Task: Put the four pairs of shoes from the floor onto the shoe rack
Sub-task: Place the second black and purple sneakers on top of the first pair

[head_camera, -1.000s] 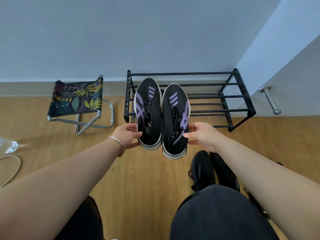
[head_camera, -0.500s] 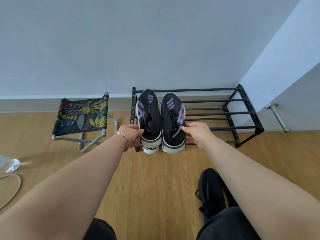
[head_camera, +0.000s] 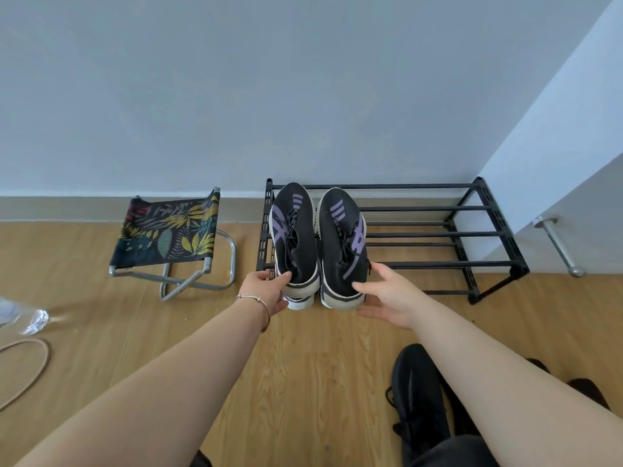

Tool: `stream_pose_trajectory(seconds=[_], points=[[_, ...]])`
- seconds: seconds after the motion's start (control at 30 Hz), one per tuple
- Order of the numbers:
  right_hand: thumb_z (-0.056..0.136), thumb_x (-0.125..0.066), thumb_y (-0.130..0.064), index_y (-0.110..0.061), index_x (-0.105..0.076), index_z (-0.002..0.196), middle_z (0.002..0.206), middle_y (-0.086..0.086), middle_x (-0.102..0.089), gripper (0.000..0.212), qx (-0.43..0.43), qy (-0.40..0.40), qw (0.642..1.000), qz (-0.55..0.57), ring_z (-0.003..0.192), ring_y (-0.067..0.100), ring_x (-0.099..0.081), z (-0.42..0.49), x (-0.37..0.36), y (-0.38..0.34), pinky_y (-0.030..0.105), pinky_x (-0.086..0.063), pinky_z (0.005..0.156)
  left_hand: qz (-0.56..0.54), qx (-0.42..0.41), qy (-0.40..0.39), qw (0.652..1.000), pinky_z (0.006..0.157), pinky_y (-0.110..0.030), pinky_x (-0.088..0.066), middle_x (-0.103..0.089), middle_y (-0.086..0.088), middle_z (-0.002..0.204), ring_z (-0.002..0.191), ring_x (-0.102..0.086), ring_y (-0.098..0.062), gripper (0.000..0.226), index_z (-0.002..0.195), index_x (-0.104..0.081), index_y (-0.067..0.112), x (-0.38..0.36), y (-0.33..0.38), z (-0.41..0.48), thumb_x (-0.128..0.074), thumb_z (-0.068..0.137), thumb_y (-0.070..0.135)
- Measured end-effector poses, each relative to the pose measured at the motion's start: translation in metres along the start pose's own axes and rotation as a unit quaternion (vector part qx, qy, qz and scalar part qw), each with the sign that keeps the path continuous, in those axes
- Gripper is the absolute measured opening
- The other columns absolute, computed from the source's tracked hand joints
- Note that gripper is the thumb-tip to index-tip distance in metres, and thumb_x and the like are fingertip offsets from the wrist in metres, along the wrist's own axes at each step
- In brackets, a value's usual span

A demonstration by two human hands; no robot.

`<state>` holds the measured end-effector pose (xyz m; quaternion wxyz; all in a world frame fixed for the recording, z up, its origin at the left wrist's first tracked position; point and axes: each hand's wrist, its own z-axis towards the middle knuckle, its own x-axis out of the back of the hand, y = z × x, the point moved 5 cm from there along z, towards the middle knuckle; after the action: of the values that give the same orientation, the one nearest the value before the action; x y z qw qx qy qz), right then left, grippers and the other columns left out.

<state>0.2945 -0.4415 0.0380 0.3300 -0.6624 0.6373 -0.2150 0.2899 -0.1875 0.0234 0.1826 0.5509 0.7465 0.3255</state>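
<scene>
One pair is going onto the shoe rack [head_camera: 485, 237] right now: black sneakers with purple stripes, side by side on the top tier at the rack's left end, toes toward the wall.

Left sneaker [head_camera: 296, 235]: your left hand [head_camera: 266, 293] grips its heel end, thumb over the collar, fingers below. Grasping, not released.

Right sneaker [head_camera: 344, 246]: your right hand [head_camera: 387, 298] is at its heel with fingers spread, one fingertip against the outer side and the palm just below the sole edge. Looks loosened or letting go; can't tell if it bears any weight.

Both heels overhang the rack's front bar. Can't tell whether the soles are fully seated on the bars, so I'd call this pair nearly placed, not done.

A white sole edge [head_camera: 300, 302] shows under the left sneaker's heel, on the rack's lower tier. Probably another shoe already stored there, but too hidden to confirm.

Rest of the rack, to the right of the sneakers, is bare on both tiers.

Still on the floor: a black shoe [head_camera: 418, 392] in front of the rack's right half, near your right forearm. Dark shapes beyond that arm may be more shoes; can't count them.

Judgement: early in the task. At most one pair stored, one being set, at least two pairs left.
</scene>
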Motion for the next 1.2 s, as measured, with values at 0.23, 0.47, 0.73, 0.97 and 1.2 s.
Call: stream_pose_trajectory(seconds=[0.23, 0.47, 0.73, 0.97, 1.2], points=[[0.088, -0.069, 0.006, -0.023, -0.044, 0.148, 0.123, 0.009, -0.066, 0.071, 0.036, 0.087, 0.995, 0.022, 0.105, 0.030, -0.069, 0.002, -0.005, 0.006, 0.044, -0.061, 0.079, -0.034, -0.013, 0.013, 0.999, 0.076, -0.047, -0.064, -0.069, -0.018, 0.114, 0.098, -0.072, -0.033, 0.033, 0.109, -0.061, 0.019, -0.001, -0.006, 0.004, -0.078, 0.083, 0.009], [0.084, -0.078, -0.008, -0.006, -0.059, 0.127, 0.115, 0.013, -0.069, 0.047, 0.066, 0.168, 0.982, 0.049, 0.100, 0.031, -0.071, 0.024, -0.002, -0.013, 0.049, -0.061, 0.089, -0.043, -0.035, 0.024, 0.998, 0.082, -0.044, -0.063, -0.069, -0.013, 0.113, 0.098, -0.072, -0.030, 0.039, 0.125, -0.063, 0.012, 0.002, 0.023, 0.010, -0.074, 0.087, 0.007], [0.088, -0.077, -0.018, -0.012, -0.068, 0.120, 0.110, 0.003, -0.071, 0.034, 0.110, 0.236, 0.965, 0.029, 0.089, 0.019, -0.071, 0.036, -0.007, -0.019, 0.042, -0.062, 0.089, -0.028, -0.033, 0.004, 0.999, 0.081, -0.042, -0.062, -0.067, -0.018, 0.121, 0.101, -0.070, -0.034, 0.043, 0.130, -0.061, 0.006, 0.001, 0.047, 0.018, -0.072, 0.088, 0.002], [0.089, -0.075, -0.023, -0.016, -0.065, 0.118, 0.113, 0.002, -0.067, 0.032, 0.129, 0.244, 0.960, -0.041, 0.086, 0.014, -0.067, 0.035, -0.007, -0.021, 0.042, -0.062, 0.088, 0.001, -0.043, 0.000, 0.999, 0.073, -0.036, -0.062, -0.069, -0.017, 0.120, 0.087, -0.074, -0.028, 0.046, 0.134, -0.059, 0.007, 0.001, 0.046, 0.025, -0.071, 0.089, 0.004], [0.091, -0.074, -0.026, -0.015, -0.063, 0.121, 0.113, 0.004, -0.067, 0.034, 0.143, 0.246, 0.955, -0.085, 0.094, 0.021, -0.068, 0.037, -0.011, -0.028, 0.043, -0.061, 0.089, 0.053, -0.061, 0.023, 0.996, 0.082, -0.038, -0.062, -0.071, -0.013, 0.120, 0.082, -0.074, -0.023, 0.047, 0.136, -0.059, 0.012, -0.002, 0.049, 0.032, -0.071, 0.090, 0.014]])
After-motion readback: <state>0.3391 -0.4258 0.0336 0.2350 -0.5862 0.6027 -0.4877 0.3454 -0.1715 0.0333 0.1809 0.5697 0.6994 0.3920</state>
